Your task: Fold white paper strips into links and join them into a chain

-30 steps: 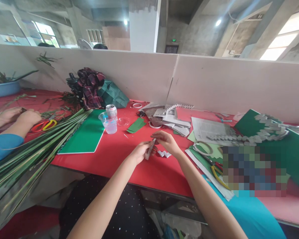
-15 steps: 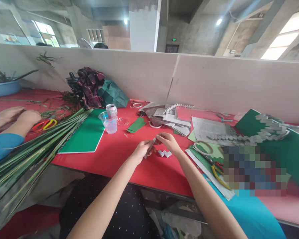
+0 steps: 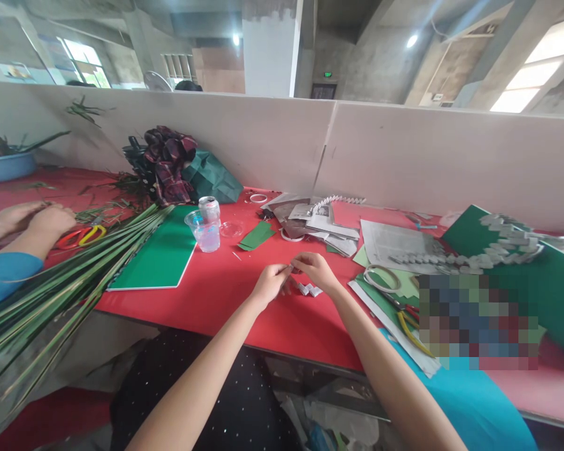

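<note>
The red-covered work table [image 3: 244,294] fills the middle band of the frame, and it is best used as a flat backing under the fold being made. In the lower left a long bundle of green palm-like leaves [image 3: 70,275] lies slantwise, with a flat green card sheet [image 3: 162,254] just right of it; at the far left edge another person's hands [image 3: 32,222] rest near red and yellow scissors [image 3: 82,235]. On the right side, a chain of grey folded paper links [image 3: 493,247] curves over a dark green sheet. A clear plastic cup [image 3: 205,233] and a silver drink can [image 3: 210,207] stand together left of centre, well apart from the work.

At the centre of the frame the left hand [image 3: 269,283] and the right hand [image 3: 316,270] are brought together, fingertips nearly touching, just above the table. A small grey strip of folded paper [image 3: 291,268] is pinched between them; the fingers of both hands are closed on it, thumb against forefinger, though how much of the strip is hidden inside the grip cannot be told. Several small grey folded paper pieces [image 3: 309,289] lie on the cloth just below the right hand.

For a clean fold, the strip is probably best kept taut between the two pinches, its edges lined up before the crease is pressed, and the crease run firmly along the nail. The finished pieces nearby should be left undisturbed by the wrists.
</note>
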{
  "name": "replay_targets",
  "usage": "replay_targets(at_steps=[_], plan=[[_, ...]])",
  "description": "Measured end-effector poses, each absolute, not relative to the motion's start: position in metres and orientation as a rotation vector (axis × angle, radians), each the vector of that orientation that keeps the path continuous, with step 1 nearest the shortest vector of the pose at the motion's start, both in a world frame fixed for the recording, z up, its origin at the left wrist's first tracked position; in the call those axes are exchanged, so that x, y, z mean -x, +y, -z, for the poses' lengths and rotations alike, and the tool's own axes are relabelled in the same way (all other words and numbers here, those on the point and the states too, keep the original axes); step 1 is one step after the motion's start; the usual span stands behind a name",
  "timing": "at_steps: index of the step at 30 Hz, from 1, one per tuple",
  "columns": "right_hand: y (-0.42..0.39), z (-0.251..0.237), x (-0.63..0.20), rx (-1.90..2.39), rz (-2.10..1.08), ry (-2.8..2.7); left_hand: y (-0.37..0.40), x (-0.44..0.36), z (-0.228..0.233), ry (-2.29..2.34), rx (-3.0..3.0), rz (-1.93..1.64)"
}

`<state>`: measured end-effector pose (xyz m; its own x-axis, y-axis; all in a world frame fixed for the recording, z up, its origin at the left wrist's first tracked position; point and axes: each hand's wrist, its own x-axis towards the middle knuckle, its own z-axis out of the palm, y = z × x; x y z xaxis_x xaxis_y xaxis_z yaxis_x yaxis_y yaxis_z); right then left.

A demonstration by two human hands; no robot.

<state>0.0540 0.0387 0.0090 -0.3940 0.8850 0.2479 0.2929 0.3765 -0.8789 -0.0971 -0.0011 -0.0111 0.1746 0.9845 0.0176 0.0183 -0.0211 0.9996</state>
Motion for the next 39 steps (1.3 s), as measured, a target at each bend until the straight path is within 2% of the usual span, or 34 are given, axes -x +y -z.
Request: replay_targets(at_steps=[11,16,22,28,39], plan=[[0.037,-0.0068,-0.05,1.131,-0.683,-1.946,-0.0042,0.0949,0.0061,1.049,-1.173,-1.07],[0.0368,-0.0073,-0.0504,1.054,-0.711,-1.968,-0.0039,0.0978,0.0047,1.027,-1.09,-1.068],[0.0358,-0.0109,-0.0516,0.975,-0.884,-1.955,-0.0046,0.0975,0.0048,1.051,-1.085,-1.126],[0.037,-0.0101,-0.0511,1.131,-0.778,-1.927,-0.0055,0.0949,0.0045,0.96,-1.084,-1.079],[0.0365,-0.0129,-0.0504,1.091,-0.791,-1.823,-0.0011,0.0992,0.0117,1.022,-1.127,-1.08]])
